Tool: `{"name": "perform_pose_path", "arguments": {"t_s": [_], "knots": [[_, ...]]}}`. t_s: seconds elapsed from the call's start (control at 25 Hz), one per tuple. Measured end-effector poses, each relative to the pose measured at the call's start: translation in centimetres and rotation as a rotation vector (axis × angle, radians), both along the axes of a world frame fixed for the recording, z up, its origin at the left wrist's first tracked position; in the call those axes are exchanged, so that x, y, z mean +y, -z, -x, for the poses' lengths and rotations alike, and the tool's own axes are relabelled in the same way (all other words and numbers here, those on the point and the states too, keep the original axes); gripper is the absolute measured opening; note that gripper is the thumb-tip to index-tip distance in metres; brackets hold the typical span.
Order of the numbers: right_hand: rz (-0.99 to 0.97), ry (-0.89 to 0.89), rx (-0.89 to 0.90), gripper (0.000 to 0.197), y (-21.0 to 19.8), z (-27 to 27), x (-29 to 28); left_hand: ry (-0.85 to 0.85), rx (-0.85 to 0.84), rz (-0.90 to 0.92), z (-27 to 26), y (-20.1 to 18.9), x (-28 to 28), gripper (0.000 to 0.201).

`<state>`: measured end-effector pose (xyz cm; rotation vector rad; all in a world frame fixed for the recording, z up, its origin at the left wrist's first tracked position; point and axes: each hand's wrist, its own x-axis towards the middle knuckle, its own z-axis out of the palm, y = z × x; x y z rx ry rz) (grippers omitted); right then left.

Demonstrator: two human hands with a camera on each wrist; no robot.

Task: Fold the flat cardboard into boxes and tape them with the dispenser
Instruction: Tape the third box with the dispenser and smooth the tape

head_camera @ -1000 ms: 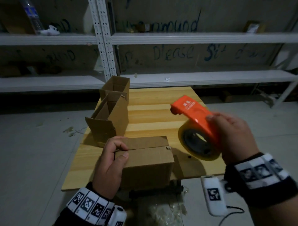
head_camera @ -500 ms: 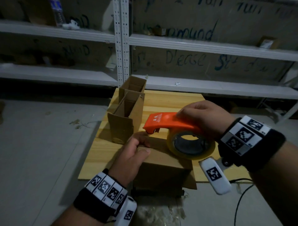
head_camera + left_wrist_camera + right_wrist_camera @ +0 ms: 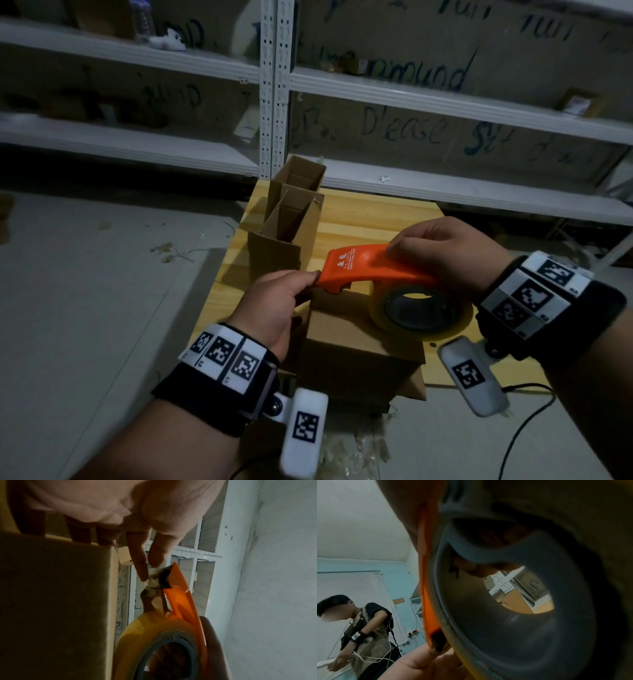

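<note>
Orange plastic tape dispenser (image 3: 373, 270) with a yellowish roll of tape (image 3: 423, 313) on it sits right over the top of the closed brown cardboard box (image 3: 359, 356), which is at the near edge of the light wooden table (image 3: 363, 219). The right hand (image 3: 445, 253) is wrapped over the back of the dispenser's handle, fingers curled round it. The left hand (image 3: 274, 308) is at the box's left end, up against the dispenser's nose. The left wrist view shows it best: thumb and forefinger (image 3: 140, 561) are pinching the crumpled loose end of the tape (image 3: 152, 582) just below the serrated blade, while the other fingers drop behind the box's edge.

Two more brown cardboard boxes (image 3: 291, 219) stand upright with their tops open, one behind the other, on the far left part of the table, well apart from the hands. White metal shelving (image 3: 411, 96) runs along the back wall, which has blue writing scrawled on it.

In the right wrist view most of the frame is the grey core of the roll, very close and blurry. Another person in a dark top (image 3: 368, 626) stands off to the side by a pale wall.
</note>
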<state>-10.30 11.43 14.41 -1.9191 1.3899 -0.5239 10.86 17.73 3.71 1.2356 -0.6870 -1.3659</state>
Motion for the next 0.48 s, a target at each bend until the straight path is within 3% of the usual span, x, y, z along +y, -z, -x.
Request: {"name": "perform_pose_path", "arguments": {"t_s": [0.16,0.32,0.48], "knots": [[-0.016,-0.004,-0.004,0.018,-0.07,0.02,0.14,0.012,0.067,0.004,-0.04,-0.27,0.28,0.040],[-0.013,-0.003,-0.007,0.018,-0.03,0.04,0.25,0.009,0.062,-0.012,-0.19,-0.49,0.27,0.025],[-0.019,0.004,-0.010,0.019,0.00,0.05,0.20,0.018,0.020,0.007,-0.16,-0.68,0.35,0.031]]}}
